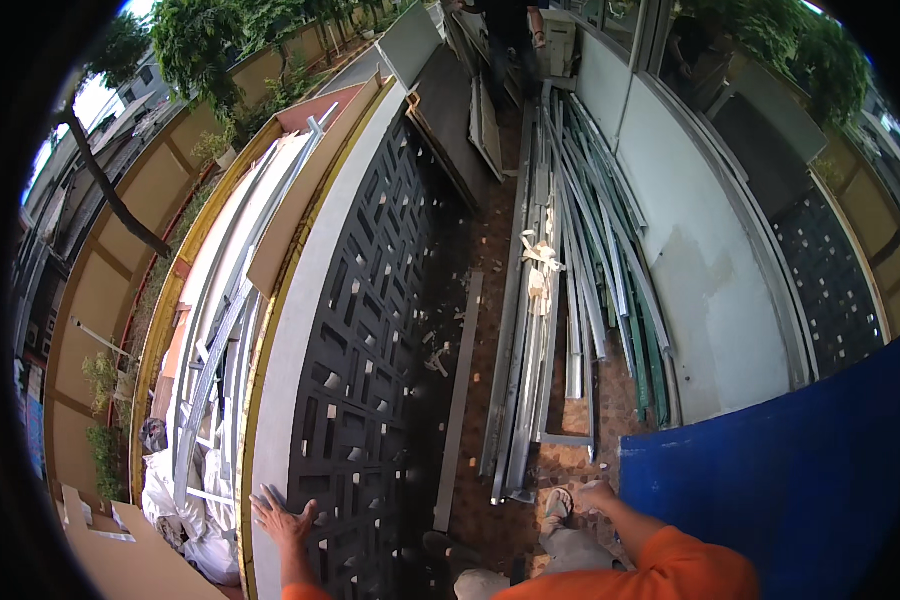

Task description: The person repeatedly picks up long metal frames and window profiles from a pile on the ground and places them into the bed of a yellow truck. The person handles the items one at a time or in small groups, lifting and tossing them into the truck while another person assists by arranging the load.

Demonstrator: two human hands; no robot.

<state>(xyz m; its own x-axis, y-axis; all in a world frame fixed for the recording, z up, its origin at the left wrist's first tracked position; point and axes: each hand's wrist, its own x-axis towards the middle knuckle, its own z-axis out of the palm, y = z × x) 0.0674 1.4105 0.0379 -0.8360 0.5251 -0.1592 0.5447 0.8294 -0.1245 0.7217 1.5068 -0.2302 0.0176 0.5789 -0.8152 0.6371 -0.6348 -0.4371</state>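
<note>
My left hand (pixel 284 516) lies on the grey top ledge (pixel 300 340) of a low wall with a slotted face (pixel 365 320), its fingers spread and nothing in them. Below my orange sleeve, my right hand (pixel 598 496) hangs over the floor near my sandalled foot (pixel 557 505); its fingers are too small and turned to read. Ahead of it, long silver metal profiles (pixel 518 420) lie lengthwise on the tiled floor. Green profiles (pixel 653 370) lie to their right, and a crumpled cream-coloured scrap (pixel 540 255) sits on the silver ones.
A yellow-rimmed skip (pixel 260 345) beyond the ledge holds long strips, panels and white bags (pixel 210 545). Boards (pixel 450 110) lean at the far end, where another person (pixel 513 45) stands. A pale wall (pixel 705 290) and blue surface (pixel 770 450) bound the right side.
</note>
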